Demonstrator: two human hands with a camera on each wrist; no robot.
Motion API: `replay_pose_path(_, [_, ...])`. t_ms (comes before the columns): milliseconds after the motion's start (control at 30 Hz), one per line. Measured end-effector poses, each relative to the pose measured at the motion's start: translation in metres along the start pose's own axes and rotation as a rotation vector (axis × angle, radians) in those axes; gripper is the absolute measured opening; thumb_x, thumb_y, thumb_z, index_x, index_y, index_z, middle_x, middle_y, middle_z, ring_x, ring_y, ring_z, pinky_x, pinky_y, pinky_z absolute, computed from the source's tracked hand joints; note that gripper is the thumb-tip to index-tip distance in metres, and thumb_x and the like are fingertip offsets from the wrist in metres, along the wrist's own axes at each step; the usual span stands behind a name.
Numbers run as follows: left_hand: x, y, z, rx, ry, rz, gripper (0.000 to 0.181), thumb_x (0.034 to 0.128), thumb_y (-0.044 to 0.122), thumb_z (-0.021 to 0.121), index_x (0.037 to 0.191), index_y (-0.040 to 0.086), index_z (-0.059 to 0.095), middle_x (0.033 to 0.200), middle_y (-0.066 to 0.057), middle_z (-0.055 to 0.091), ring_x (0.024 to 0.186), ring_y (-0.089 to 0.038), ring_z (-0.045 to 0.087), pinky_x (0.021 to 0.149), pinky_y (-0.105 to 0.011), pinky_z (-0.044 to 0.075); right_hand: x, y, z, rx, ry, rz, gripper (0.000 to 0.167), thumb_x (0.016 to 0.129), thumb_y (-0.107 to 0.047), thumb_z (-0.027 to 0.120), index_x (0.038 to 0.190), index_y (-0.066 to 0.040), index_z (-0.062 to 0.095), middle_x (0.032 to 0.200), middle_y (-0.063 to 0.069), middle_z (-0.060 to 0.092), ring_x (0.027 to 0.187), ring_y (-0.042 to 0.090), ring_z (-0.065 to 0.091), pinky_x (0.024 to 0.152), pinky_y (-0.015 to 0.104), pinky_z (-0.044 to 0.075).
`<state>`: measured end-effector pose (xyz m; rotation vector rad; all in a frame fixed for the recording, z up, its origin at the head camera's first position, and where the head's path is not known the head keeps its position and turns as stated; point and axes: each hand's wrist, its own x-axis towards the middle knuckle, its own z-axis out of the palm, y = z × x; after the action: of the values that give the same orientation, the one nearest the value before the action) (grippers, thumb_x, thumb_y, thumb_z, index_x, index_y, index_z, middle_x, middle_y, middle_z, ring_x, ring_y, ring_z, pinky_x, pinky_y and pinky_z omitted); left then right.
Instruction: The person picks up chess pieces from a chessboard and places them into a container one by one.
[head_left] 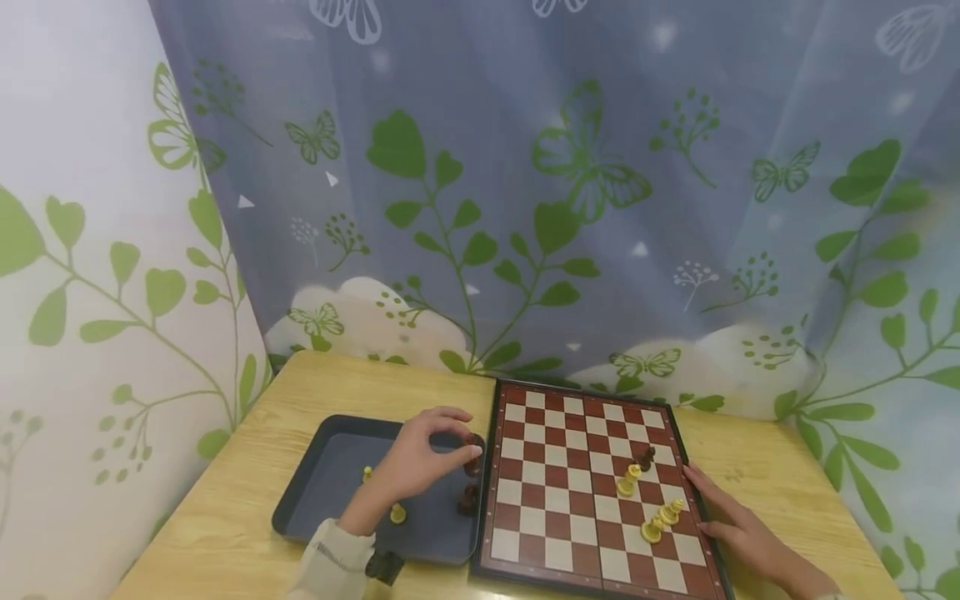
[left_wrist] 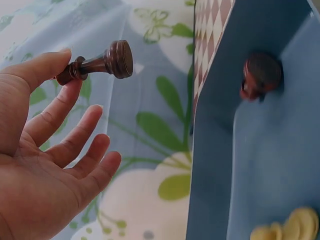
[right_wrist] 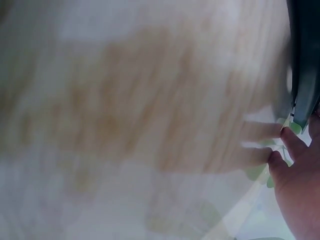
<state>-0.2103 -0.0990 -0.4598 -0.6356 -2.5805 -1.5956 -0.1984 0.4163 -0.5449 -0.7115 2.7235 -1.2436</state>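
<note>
My left hand is over the right side of the blue tray. In the left wrist view the left hand pinches a dark brown chess piece between thumb and index finger, the other fingers spread. Another dark piece lies in the tray below. My right hand rests at the right edge of the chessboard, fingertips touching its rim; in the right wrist view the right hand shows only partly, beside the dark board edge.
On the board's right half are one dark piece and several yellow ones, including one near the dark piece. Yellow pieces are in the tray. A patterned curtain hangs behind the wooden table.
</note>
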Motion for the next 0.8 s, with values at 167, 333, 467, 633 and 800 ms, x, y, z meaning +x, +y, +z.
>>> replay_pose_path(167, [-0.010, -0.006, -0.014, 0.019, 0.053, -0.022, 0.007, 0.0903, 0.028, 0.080, 0.093, 0.023, 0.076, 0.136, -0.005, 0.063, 0.133, -0.035, 0.052, 0.106, -0.063, 0.042, 0.000, -0.002, 0.000, -0.035, 0.000, 0.046, 0.071, 0.099, -0.007, 0.058, 0.162, -0.005, 0.025, 0.153, -0.039, 0.010, 0.128, -0.033, 0.010, 0.092, 0.005, 0.030])
replay_pose_path(333, [-0.022, -0.014, -0.020, 0.039, 0.093, -0.052, 0.007, 0.0901, 0.025, 0.080, 0.096, 0.022, 0.077, 0.132, -0.004, 0.065, 0.128, -0.032, 0.057, 0.104, -0.061, 0.045, 0.000, -0.004, -0.001, -0.052, -0.004, 0.076, 0.071, 0.099, -0.008, 0.059, 0.162, -0.007, 0.024, 0.155, -0.033, 0.011, 0.126, -0.034, 0.010, 0.092, 0.008, 0.034])
replay_pose_path(467, [-0.033, -0.021, -0.022, 0.031, 0.127, -0.075, 0.008, 0.0899, 0.022, 0.080, 0.098, 0.021, 0.078, 0.130, -0.005, 0.066, 0.127, -0.032, 0.056, 0.104, -0.061, 0.044, 0.001, -0.003, 0.000, -0.045, 0.005, 0.059, 0.072, 0.098, -0.007, 0.059, 0.162, -0.006, 0.025, 0.156, -0.030, 0.012, 0.128, -0.033, 0.010, 0.092, 0.005, 0.030])
replay_pose_path(633, [-0.046, -0.026, -0.025, 0.021, 0.162, -0.114, 0.009, 0.0881, 0.019, 0.081, 0.095, 0.023, 0.078, 0.126, 0.000, 0.067, 0.124, -0.031, 0.058, 0.103, -0.062, 0.044, 0.001, -0.001, 0.001, -0.054, 0.006, 0.052, 0.073, 0.098, -0.007, 0.060, 0.162, -0.006, 0.025, 0.154, -0.036, 0.011, 0.128, -0.033, 0.010, 0.092, 0.004, 0.030])
replay_pose_path(800, [-0.056, -0.031, -0.028, 0.042, 0.179, -0.137, 0.009, 0.0877, 0.018, 0.081, 0.096, 0.020, 0.079, 0.122, 0.003, 0.068, 0.120, -0.029, 0.060, 0.100, -0.060, 0.047, 0.000, 0.001, 0.000, -0.066, -0.004, 0.081, 0.073, 0.098, -0.007, 0.059, 0.162, -0.007, 0.024, 0.153, -0.037, 0.009, 0.126, -0.034, 0.009, 0.091, 0.009, 0.035])
